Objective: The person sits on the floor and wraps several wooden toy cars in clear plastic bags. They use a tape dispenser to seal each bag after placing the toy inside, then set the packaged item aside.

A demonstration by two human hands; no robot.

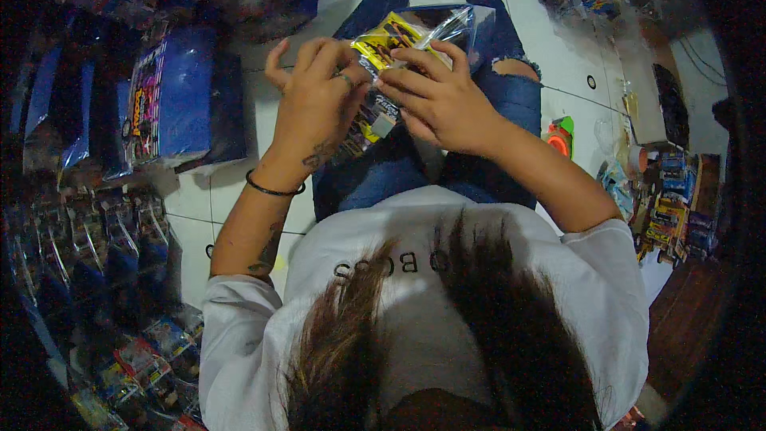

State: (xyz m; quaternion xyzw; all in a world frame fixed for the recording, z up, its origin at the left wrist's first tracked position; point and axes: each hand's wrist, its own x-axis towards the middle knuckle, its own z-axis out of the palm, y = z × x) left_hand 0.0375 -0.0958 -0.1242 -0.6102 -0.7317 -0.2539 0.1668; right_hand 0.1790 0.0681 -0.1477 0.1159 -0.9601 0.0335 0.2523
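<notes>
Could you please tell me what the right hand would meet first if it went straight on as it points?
The right hand touches the package; straight on, it would probably meet the left hand first, though depth is unclear.

Bare floor gives room right of the legs, interrupted by an orange-and-green object near the right arm. Leftward, only a narrow gap separates the left hand from blue boxes; the legs block passage beneath.

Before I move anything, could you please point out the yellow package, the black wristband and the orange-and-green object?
Yellow package (387, 37): head view, on its yellow face.
Black wristband (275, 193): head view, on its elbow-side curve.
Orange-and-green object (560, 140): head view, on its orange part.
</notes>
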